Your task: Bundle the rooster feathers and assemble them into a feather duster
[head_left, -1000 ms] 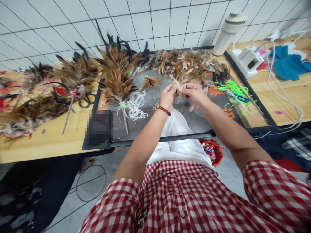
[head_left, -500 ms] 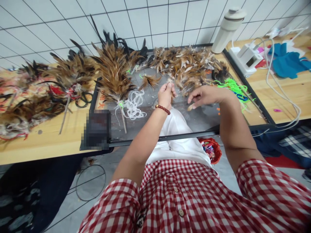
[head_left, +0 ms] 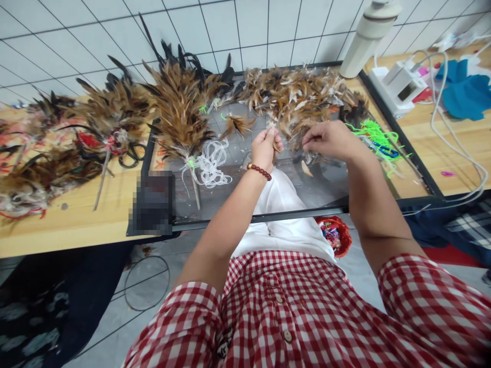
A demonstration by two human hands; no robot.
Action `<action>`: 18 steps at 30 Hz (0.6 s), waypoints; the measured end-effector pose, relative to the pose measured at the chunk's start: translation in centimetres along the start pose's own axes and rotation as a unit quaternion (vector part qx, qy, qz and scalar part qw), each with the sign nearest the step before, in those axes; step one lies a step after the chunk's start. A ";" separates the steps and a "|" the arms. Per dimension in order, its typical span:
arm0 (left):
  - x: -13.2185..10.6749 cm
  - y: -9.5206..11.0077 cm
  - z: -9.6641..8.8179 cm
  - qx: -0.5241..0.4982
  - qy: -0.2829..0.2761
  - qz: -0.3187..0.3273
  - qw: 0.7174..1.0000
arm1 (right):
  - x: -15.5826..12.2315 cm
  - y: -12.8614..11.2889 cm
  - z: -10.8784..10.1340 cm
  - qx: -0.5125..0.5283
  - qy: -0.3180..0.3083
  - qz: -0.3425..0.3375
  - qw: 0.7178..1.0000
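Observation:
My left hand (head_left: 264,148), with a dark red bead bracelet on the wrist, is closed on a small bunch of brown feathers (head_left: 273,137) above the glass panel (head_left: 245,194). My right hand (head_left: 328,139) is a short way to the right, fingers curled down into the near edge of the loose feather pile (head_left: 295,97), pinching feathers there. A finished feather bundle (head_left: 180,117) tied with white plastic strips (head_left: 209,166) lies left of my hands.
More feather bundles (head_left: 69,138) and black scissors (head_left: 132,153) lie on the wooden table at left. Green strings (head_left: 374,135) sit right of the pile. A white bottle (head_left: 368,36), power strip (head_left: 399,84), cables and blue cloth (head_left: 466,92) are at right. A red basket (head_left: 333,235) is under the table.
My right hand left the bunch held by my left hand, swung right, then came down into the edge of the feather pile. My left hand stayed nearly still with its bunch.

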State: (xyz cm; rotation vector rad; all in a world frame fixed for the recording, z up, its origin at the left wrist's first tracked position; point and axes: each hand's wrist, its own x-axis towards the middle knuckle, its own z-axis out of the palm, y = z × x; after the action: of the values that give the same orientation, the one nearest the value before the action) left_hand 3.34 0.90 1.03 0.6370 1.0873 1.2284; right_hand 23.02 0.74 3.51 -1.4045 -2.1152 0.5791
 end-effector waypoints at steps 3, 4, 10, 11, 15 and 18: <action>0.1 0.0 0.0 0.002 0.006 0.004 1.000 | 0.0 1.0 -0.2 0.002 -0.130 0.003 0.992; 0.0 0.0 0.0 0.005 0.006 0.004 1.000 | 0.0 1.1 -0.2 0.005 -0.159 0.004 0.987; -0.1 -0.2 -0.1 0.005 -0.009 0.010 1.000 | 0.6 1.7 1.2 -0.065 -0.177 0.017 0.982; 0.0 -0.2 -0.1 0.004 -0.014 0.011 1.000 | 0.7 1.8 1.4 -0.071 -0.173 0.013 0.982; 0.0 -0.4 0.0 0.023 -0.037 0.004 0.999 | 0.7 1.0 1.4 -0.043 -0.111 -0.059 0.991; -0.1 -0.7 0.3 0.040 -0.044 0.009 0.998 | 0.6 -0.6 1.3 -0.031 -0.032 -0.120 0.992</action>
State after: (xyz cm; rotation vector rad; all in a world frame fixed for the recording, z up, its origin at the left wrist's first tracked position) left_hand 3.88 0.64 0.53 0.7563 1.0635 1.1653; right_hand 21.58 0.97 2.97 -1.1532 -2.3283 0.4713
